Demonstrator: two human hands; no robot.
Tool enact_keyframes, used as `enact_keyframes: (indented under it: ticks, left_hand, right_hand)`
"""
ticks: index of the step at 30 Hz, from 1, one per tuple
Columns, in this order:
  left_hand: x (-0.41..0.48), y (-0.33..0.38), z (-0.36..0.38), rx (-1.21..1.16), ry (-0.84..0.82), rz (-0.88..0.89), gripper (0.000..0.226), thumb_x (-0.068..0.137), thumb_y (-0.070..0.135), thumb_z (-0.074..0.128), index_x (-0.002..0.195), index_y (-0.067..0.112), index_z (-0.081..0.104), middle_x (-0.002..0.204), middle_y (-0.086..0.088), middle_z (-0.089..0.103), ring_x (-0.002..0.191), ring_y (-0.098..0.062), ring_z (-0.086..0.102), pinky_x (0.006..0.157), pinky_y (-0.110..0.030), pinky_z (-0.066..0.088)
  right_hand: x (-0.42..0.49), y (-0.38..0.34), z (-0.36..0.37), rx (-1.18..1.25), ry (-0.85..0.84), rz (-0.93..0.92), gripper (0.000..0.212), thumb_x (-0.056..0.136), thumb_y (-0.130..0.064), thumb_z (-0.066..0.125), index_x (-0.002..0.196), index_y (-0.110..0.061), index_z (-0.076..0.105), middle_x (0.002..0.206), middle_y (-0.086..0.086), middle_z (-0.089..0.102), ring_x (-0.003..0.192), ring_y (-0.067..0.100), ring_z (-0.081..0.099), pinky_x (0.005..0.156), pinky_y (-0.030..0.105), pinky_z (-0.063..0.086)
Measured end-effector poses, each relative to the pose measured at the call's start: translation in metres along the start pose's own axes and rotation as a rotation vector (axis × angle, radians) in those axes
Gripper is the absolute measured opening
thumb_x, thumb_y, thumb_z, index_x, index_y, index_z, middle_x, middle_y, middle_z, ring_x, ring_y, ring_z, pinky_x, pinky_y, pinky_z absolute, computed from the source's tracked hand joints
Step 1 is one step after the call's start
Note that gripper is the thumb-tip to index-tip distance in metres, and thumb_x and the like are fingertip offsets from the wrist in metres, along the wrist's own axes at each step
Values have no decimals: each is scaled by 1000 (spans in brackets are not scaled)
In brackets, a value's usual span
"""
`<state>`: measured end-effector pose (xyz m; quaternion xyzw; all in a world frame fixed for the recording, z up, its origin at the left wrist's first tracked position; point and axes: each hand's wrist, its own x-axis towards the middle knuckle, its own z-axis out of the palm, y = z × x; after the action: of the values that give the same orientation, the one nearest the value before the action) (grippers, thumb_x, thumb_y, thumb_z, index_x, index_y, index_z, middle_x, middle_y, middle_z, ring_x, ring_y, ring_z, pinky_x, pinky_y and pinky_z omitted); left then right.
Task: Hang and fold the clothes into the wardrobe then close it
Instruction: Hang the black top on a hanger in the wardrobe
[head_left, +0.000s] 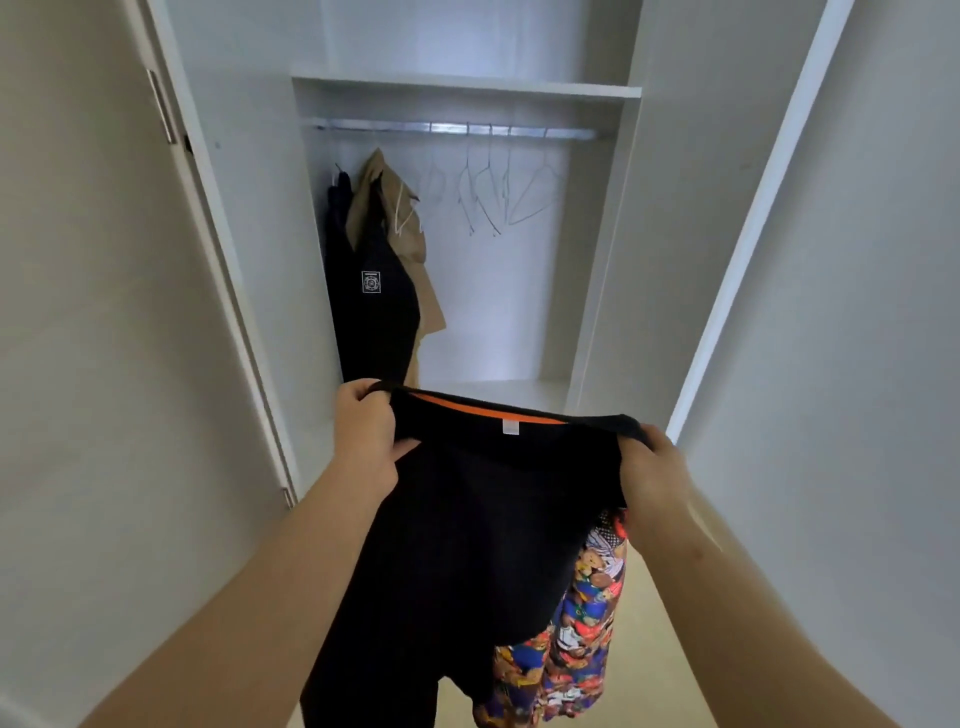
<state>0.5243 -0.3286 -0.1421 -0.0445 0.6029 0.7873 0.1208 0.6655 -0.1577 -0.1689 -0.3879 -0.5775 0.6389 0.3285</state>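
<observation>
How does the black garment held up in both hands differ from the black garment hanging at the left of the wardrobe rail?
The held black garment is stretched between the left hand and right hand; the hanging black garment is on the rail. The held one shows orange neck lining; the hanging one shows a white square logo. Both are black.

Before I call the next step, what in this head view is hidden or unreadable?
- Lower end of the black garment with orange neck lining: cut off by the bottom edge.
- Multicoloured printed cloth: mostly behind the black garment; type unclear.
- White square logo on the dark hanging garment: too small to read.
- Count of empty wire hangers: thin, overlapping.
</observation>
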Motion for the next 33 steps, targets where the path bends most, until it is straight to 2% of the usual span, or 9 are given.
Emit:
enact_keyframes:
  ticks: [2,6,10,15,20,26,30,33]
  left_hand:
    - [26,3,13,-12,34,3,21,90,0,39,96,17,50,116,-14,56,103,-27,58,58,-35,54]
    - [91,19,50,-50,109,18,29,89,-1,38,113,11,50,120,-17,55,103,-28,58,55,-33,52]
    - [148,32,78,-87,220,57,33,88,-2,38,116,10,52,118,-18,56,105,-31,58,61,-36,54]
    - [207,47,103,-188,353,145,32,84,-5,37,95,20,54,89,-6,58,73,-17,56,55,-28,50]
    - [288,54,116,-168,329,133,30,82,-5,39,85,20,55,87,-7,58,73,-20,57,54,-29,49]
    - [410,77,155,-116,161,84,22,81,0,49,80,20,57,88,-9,61,80,-23,61,61,-33,51]
    - [492,116,170,-108,95,94,21,82,0,51,83,19,60,91,-9,62,84,-25,62,61,-33,51]
    - [538,134,178,-109,49,46,22,83,-2,53,91,16,63,95,-11,63,87,-26,62,63,-33,52]
  right_hand:
    - [34,-1,18,-11,-40,-12,21,86,-4,49,90,-20,61,89,6,65,85,23,62,81,37,53]
    - [114,-13,58,-21,-134,-29,18,83,-6,54,83,-22,62,87,7,67,84,26,65,80,41,55]
    - [186,-22,103,-28,-190,-21,16,80,-12,56,85,-25,63,89,3,68,86,24,66,83,45,55]
    - [246,-16,169,-66,-278,49,14,81,-12,54,87,-19,65,91,7,67,89,27,65,84,44,55]
    - [307,-10,227,-146,-294,32,18,85,-12,51,97,-18,63,94,2,65,89,20,61,79,35,52]
    - [386,-24,310,-246,-296,-8,24,84,-2,44,93,-18,60,88,7,64,85,27,62,74,38,51]
    - [430,-45,373,-213,-266,-31,25,84,-1,43,95,-18,58,87,5,60,68,21,57,58,30,46]
    - [447,-53,409,-170,-244,-83,22,85,-7,48,98,-25,53,89,-1,58,65,13,54,56,24,41]
